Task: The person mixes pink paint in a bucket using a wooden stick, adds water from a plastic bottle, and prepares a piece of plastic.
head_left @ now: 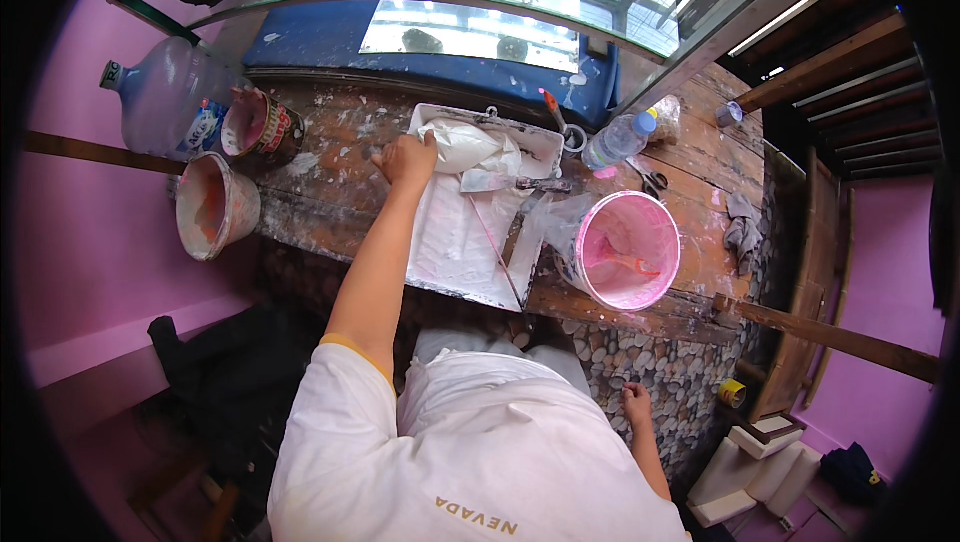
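My left hand [407,159] reaches over the left rim of a white paint tray [430,242]. Its fingers are closed at the end of a bulging white plastic bag [465,146] that lies in the tray's far part. Just below the bag, a wide putty knife [490,182] with a dark, paint-stained handle lies across the tray. A thin stick [490,234] slants over the white-coated tray floor toward the near edge. My right hand [637,404] hangs low beside my body, away from the table, fingers loosely curled with nothing visible in them.
A pink-smeared bucket [672,252] holding an orange-handled tool [630,262] stands right of the tray. Beyond it are a water bottle [620,142], scissors [652,180] and a grey rag [742,232]. A large water jug [165,97], tin [262,127] and tub [218,207] stand left. Glass panels [470,32] rise behind.
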`<state>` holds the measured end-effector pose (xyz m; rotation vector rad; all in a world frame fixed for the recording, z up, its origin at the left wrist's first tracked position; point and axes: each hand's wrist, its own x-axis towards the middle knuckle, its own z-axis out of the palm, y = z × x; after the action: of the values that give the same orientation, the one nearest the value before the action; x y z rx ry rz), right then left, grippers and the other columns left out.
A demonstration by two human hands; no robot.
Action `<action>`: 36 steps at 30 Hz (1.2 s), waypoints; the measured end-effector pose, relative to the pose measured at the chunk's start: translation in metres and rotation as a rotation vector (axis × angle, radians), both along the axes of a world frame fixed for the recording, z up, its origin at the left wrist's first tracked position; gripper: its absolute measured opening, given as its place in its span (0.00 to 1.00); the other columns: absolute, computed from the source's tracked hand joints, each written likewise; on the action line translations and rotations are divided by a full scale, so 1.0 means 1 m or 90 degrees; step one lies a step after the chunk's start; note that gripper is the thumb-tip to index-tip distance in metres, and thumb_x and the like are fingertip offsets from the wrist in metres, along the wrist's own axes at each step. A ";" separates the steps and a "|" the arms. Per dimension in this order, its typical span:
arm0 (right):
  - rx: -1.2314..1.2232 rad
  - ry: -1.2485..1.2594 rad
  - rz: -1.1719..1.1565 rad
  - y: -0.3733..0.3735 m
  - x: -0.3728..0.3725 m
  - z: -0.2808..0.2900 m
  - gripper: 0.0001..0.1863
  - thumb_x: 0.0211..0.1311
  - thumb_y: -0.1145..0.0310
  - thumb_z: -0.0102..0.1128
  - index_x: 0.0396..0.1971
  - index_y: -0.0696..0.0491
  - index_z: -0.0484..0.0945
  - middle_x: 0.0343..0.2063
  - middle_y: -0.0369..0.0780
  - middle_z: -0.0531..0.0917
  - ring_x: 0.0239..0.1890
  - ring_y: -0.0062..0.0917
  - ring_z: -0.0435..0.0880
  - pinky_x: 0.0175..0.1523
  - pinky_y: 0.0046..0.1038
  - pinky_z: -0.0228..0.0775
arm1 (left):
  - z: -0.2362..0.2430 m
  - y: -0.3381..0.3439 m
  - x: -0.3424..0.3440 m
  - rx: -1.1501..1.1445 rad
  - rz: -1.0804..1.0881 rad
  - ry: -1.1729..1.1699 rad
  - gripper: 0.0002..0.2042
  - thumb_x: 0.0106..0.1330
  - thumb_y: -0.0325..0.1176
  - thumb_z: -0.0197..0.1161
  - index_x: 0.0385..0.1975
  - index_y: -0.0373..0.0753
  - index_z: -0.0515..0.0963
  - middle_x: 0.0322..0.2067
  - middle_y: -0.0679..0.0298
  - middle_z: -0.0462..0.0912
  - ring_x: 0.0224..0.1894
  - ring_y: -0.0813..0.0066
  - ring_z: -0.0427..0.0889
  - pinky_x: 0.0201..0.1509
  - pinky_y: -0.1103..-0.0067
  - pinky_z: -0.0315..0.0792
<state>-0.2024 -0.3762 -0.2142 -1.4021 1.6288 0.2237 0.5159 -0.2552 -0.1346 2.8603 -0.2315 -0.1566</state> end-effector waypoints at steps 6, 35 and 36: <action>-0.014 -0.014 0.106 -0.010 0.010 -0.007 0.12 0.68 0.71 0.57 0.48 0.57 0.80 0.33 0.38 0.85 0.29 0.22 0.84 0.34 0.26 0.76 | -0.006 -0.013 -0.002 -0.096 0.059 -0.031 0.16 0.63 0.51 0.65 0.32 0.47 0.91 0.36 0.57 0.90 0.44 0.56 0.87 0.58 0.56 0.64; -0.185 -0.032 0.057 -0.022 0.077 0.050 0.10 0.69 0.68 0.61 0.43 0.58 0.81 0.28 0.36 0.84 0.30 0.19 0.80 0.38 0.26 0.74 | -0.040 -0.019 -0.023 -0.343 0.142 -0.093 0.12 0.64 0.48 0.69 0.37 0.47 0.89 0.36 0.65 0.88 0.45 0.61 0.81 0.56 0.59 0.67; -0.299 -0.057 0.005 -0.028 0.108 0.082 0.10 0.70 0.67 0.62 0.43 0.58 0.81 0.28 0.35 0.83 0.29 0.19 0.79 0.37 0.26 0.73 | -0.042 -0.015 -0.021 -0.363 0.142 -0.090 0.13 0.64 0.47 0.69 0.37 0.47 0.89 0.36 0.64 0.88 0.45 0.61 0.81 0.55 0.60 0.68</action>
<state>-0.0939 -0.4038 -0.1323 -1.7383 1.6661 -0.2316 0.4945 -0.2702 -0.1770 2.3062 0.0204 0.1366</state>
